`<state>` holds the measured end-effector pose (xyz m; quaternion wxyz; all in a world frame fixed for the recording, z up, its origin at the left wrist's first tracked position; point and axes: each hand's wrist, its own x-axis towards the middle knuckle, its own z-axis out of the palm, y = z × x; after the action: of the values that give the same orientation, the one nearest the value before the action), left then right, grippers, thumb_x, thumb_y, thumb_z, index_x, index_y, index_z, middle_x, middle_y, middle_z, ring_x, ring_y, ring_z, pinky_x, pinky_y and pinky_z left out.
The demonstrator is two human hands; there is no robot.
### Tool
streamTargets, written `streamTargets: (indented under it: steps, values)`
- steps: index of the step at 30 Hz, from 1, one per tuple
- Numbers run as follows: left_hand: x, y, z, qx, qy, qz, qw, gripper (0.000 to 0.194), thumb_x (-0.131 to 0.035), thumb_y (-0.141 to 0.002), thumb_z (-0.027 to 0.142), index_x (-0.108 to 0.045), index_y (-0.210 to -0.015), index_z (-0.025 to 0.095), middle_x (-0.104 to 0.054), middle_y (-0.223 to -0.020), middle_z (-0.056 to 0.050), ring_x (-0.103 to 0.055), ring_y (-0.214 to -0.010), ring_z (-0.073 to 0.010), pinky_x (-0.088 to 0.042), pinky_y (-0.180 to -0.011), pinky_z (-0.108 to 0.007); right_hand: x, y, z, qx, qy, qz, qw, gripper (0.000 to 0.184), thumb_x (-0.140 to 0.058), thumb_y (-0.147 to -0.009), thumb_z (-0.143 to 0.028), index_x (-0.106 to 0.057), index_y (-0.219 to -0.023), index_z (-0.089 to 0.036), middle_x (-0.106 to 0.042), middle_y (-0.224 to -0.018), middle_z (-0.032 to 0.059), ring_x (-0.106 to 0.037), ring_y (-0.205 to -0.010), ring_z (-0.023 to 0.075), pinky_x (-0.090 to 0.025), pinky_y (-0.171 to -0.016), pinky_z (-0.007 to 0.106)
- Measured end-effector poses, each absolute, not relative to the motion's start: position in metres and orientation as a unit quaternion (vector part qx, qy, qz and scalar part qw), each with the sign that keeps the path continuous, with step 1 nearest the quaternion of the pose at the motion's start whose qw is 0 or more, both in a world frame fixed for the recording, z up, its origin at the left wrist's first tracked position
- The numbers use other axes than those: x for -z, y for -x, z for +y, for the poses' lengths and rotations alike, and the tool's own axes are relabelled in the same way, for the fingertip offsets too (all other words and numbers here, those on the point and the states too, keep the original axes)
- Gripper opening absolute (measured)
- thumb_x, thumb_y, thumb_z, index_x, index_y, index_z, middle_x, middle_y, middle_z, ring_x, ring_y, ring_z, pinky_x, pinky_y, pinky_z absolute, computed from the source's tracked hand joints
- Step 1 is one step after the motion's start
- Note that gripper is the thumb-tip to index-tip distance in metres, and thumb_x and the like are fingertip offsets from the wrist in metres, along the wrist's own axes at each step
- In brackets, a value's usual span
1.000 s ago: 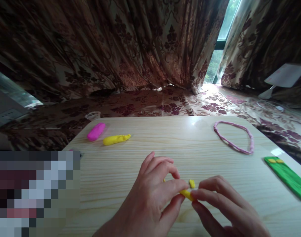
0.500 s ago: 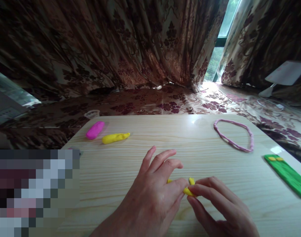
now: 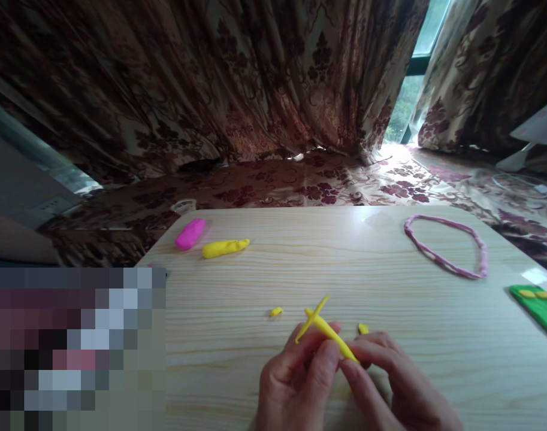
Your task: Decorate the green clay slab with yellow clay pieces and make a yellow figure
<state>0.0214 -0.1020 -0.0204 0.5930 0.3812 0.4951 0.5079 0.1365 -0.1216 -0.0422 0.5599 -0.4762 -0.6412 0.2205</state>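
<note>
Between my two hands is a yellow modelling clay piece (image 3: 331,333), a thin roll with a second, thinner strip lying across its far end like a cross. My left hand (image 3: 300,374) pinches the roll near its middle, thumb on top. The near end is gripped by the thumb and fingers of my right hand (image 3: 390,380). One small yellow clay scrap (image 3: 276,312) lies on the table just beyond my left hand. Another yellow scrap (image 3: 362,328) sits beside my right fingertips.
On the wooden table (image 3: 309,257) lie a pink clay block (image 3: 190,234) and a thicker yellow clay roll (image 3: 225,248) at the far left. A twisted pink loop (image 3: 439,260) and a green clay slab (image 3: 540,311) with yellow bits are on the right. Pixelation covers the lower left.
My left hand has turned from lying spread, palm down, to pinching the roll. The crossed yellow clay is now lifted into sight, and the scrap left of it is uncovered. The view has shifted left.
</note>
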Motion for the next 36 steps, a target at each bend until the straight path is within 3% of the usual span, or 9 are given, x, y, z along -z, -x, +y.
streamTargets:
  steps: [5,12,16,21,25,30,33,36]
  values:
    - [0.01,-0.013,-0.097,-0.479,-0.38,0.522,0.595,0.013,-0.072,-0.068,0.03,-0.073,-0.076,0.02,-0.069,-0.067,0.0,-0.064,-0.071,-0.0137,-0.049,-0.067,-0.016,0.039,-0.15,-0.122,-0.186,0.504,-0.674,0.507,0.027,-0.064,-0.074,-0.009,-0.06,-0.098,-0.021,-0.062,-0.08,0.0021,-0.064,-0.072,0.0142,-0.054,-0.063,0.02]
    - [0.019,-0.011,-0.1,-0.444,-0.471,0.546,0.533,0.015,-0.069,-0.071,0.032,-0.068,-0.08,0.02,-0.069,-0.073,0.0,-0.064,-0.071,-0.0147,-0.05,-0.067,-0.02,0.021,-0.156,-0.118,-0.133,0.528,-0.663,0.513,0.022,-0.061,-0.076,-0.009,-0.059,-0.095,-0.02,-0.061,-0.087,0.0048,-0.063,-0.08,0.0157,-0.053,-0.068,0.022]
    - [0.024,-0.011,-0.102,-0.445,-0.576,0.533,0.431,0.004,-0.064,-0.075,0.024,-0.063,-0.078,0.022,-0.065,-0.069,0.002,-0.063,-0.068,-0.0151,-0.05,-0.067,-0.024,0.021,-0.154,-0.119,-0.138,0.523,-0.659,0.524,0.035,-0.06,-0.078,-0.017,-0.053,-0.112,-0.017,-0.058,-0.096,0.0078,-0.061,-0.088,0.018,-0.053,-0.075,0.026]
    - [0.03,-0.003,-0.101,-0.402,-0.722,0.504,0.253,0.003,-0.058,-0.078,0.017,-0.059,-0.078,0.021,-0.059,-0.069,0.0,-0.057,-0.067,-0.0165,-0.046,-0.064,-0.029,0.025,-0.167,-0.118,-0.111,0.569,-0.688,0.436,0.042,-0.062,-0.077,-0.028,-0.053,-0.117,-0.019,-0.052,-0.118,0.0105,-0.054,-0.108,0.0226,-0.05,-0.087,0.03]
    - [0.036,0.002,-0.096,-0.297,-0.782,0.529,0.145,0.005,-0.059,-0.077,0.021,-0.058,-0.073,0.021,-0.056,-0.064,0.0,-0.053,-0.065,-0.0194,-0.04,-0.064,-0.034,0.032,-0.175,-0.118,-0.109,0.587,-0.693,0.403,0.037,-0.06,-0.079,-0.029,-0.054,-0.115,-0.021,-0.053,-0.117,0.0095,-0.056,-0.107,0.0222,-0.05,-0.085,0.031]
    - [0.036,0.002,-0.089,-0.218,-0.814,0.53,0.093,0.009,-0.059,-0.078,0.025,-0.057,-0.07,0.022,-0.057,-0.064,0.0,-0.054,-0.066,-0.02,-0.039,-0.063,-0.034,0.04,-0.178,-0.122,-0.144,0.585,-0.701,0.381,0.03,-0.057,-0.081,-0.025,-0.056,-0.11,-0.02,-0.056,-0.11,0.0102,-0.058,-0.101,0.0225,-0.052,-0.082,0.033]
    - [0.033,0.007,-0.09,-0.232,-0.816,0.524,0.077,0.005,-0.061,-0.077,0.026,-0.06,-0.077,0.022,-0.059,-0.067,0.0,-0.056,-0.068,-0.02,-0.04,-0.063,-0.033,0.041,-0.178,-0.124,-0.154,0.582,-0.702,0.38,0.026,-0.054,-0.082,-0.021,-0.056,-0.108,-0.02,-0.057,-0.106,0.0103,-0.058,-0.099,0.0223,-0.052,-0.081,0.033]
    - [0.028,0.014,-0.089,-0.259,-0.841,0.473,0.05,0.019,-0.062,-0.076,0.024,-0.062,-0.095,0.022,-0.061,-0.076,-0.002,-0.057,-0.074,-0.0197,-0.041,-0.068,-0.034,0.041,-0.18,-0.123,-0.149,0.576,-0.708,0.38,0.024,-0.052,-0.083,-0.018,-0.056,-0.107,-0.019,-0.057,-0.105,0.0105,-0.059,-0.097,0.0215,-0.052,-0.08,0.033]
